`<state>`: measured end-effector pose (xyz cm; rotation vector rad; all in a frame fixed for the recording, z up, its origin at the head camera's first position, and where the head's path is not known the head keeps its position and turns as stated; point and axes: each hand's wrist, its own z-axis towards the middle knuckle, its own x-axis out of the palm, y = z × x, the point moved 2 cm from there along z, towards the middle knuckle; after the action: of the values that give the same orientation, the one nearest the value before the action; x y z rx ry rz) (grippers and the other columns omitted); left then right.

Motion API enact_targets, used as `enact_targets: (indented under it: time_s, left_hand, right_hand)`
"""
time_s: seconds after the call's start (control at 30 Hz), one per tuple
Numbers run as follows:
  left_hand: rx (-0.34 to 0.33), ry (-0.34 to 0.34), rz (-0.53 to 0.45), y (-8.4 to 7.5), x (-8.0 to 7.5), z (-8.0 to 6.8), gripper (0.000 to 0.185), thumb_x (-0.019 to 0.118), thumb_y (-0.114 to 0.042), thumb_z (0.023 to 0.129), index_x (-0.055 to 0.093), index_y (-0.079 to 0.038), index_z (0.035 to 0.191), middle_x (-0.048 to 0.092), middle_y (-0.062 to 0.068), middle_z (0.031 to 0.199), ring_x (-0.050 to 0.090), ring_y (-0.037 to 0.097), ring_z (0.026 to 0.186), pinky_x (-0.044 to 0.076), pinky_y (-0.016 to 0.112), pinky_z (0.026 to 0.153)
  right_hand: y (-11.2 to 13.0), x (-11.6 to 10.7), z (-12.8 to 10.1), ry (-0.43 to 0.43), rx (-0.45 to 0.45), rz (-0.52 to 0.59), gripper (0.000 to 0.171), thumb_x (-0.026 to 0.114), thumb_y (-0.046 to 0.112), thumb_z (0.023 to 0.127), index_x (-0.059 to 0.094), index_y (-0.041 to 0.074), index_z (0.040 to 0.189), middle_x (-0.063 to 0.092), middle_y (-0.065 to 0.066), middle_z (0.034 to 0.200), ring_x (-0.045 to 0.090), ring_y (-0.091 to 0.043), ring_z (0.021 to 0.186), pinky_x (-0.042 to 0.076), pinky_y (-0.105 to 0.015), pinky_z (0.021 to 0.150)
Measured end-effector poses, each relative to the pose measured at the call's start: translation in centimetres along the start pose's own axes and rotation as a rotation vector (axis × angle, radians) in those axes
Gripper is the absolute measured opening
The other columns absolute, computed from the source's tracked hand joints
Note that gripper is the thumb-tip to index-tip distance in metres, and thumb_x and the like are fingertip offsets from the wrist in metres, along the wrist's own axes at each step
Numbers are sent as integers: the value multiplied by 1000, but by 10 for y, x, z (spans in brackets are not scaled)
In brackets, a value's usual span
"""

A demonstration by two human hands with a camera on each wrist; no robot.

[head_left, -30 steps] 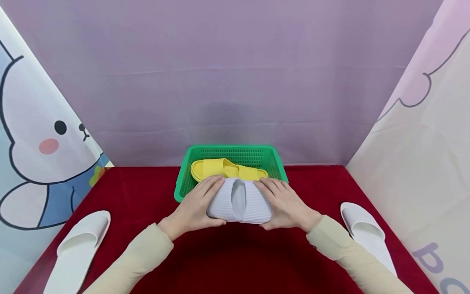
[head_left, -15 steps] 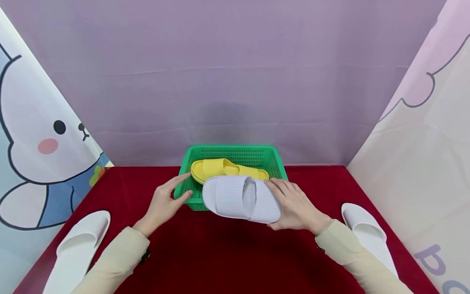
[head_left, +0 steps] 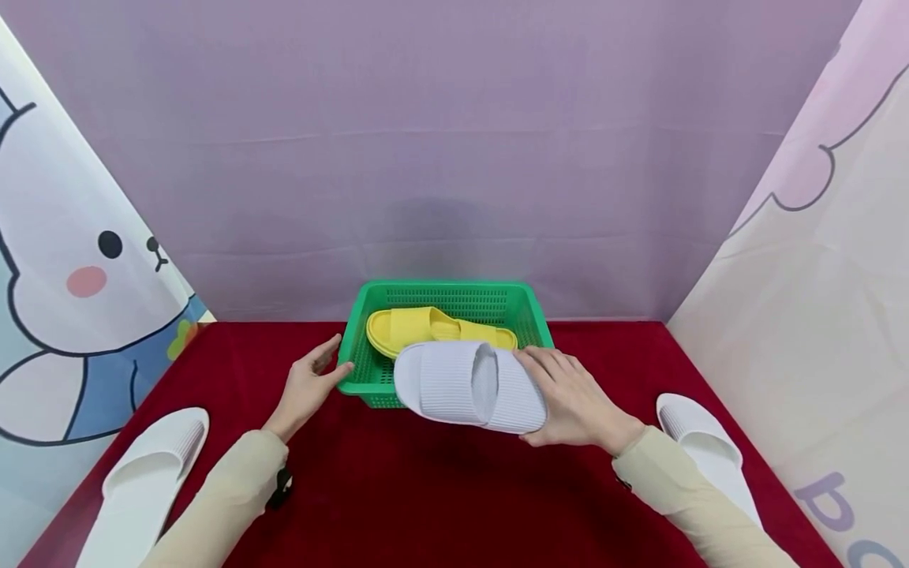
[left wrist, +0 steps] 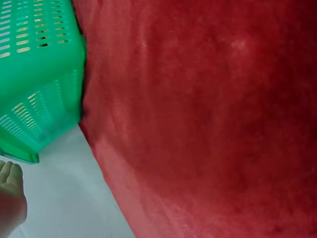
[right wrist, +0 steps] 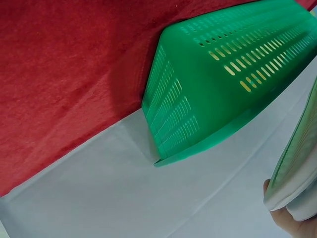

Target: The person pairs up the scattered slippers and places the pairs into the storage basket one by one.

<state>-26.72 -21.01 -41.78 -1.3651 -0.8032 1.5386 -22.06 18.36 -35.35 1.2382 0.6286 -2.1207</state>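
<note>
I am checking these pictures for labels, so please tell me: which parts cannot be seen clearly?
- Yellow slipper, head view: its near side is hidden by the grey slipper.
- Right hand: its fingers under the grey slipper are hidden; the right wrist view shows only a bit.
- Left hand, left wrist view: cut off by the edge.
- Green basket: floor mostly covered.

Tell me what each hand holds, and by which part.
The right hand grips the pale ribbed slipper by its right end. The left hand holds nothing, touching the green basket.
</note>
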Motion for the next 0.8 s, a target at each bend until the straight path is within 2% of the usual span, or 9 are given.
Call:
enact_targets:
  time_s: [0.17,0.37,0.47,0.6,0.8]
  left_hand:
    - [-20,34,-61,5,1,4,73,61,-38,86,25,-17,146,31,9,147,31,27,135,35,46,103]
    - [-13,32,-84,6,3,8,73,61,-37,86,25,-16,146,31,9,147,32,25,135,38,40,101]
    - [-14,35,-91,7,4,9,72,60,-37,86,24,-17,146,31,8,148,33,25,134,41,30,98]
    - [-27,26,-108,9,4,7,72,60,-37,86,25,-18,146,31,6,147,34,23,133,43,15,89]
    - [-15,35,-137,12,5,4,71,60,-35,87,25,-17,146,30,7,148,33,24,134,42,10,86]
  right_hand:
    - [-2,-1,0,2,3,-2,109,78,56,49,34,7,136,44,-10,130,41,-26,118,42,-46,92]
    - [-4,-1,4,-1,14,17,108,78,55,49,35,6,136,44,-10,130,41,-26,118,42,-46,92]
    - [-6,-1,8,-9,24,31,108,78,55,50,35,6,136,44,-10,129,42,-25,117,44,-46,90]
    - [-12,1,19,-19,43,84,108,79,54,51,34,5,137,43,-11,131,43,-26,116,45,-46,87]
    - [-24,9,35,28,123,189,111,80,53,53,29,7,141,39,-10,136,41,-27,119,42,-48,92]
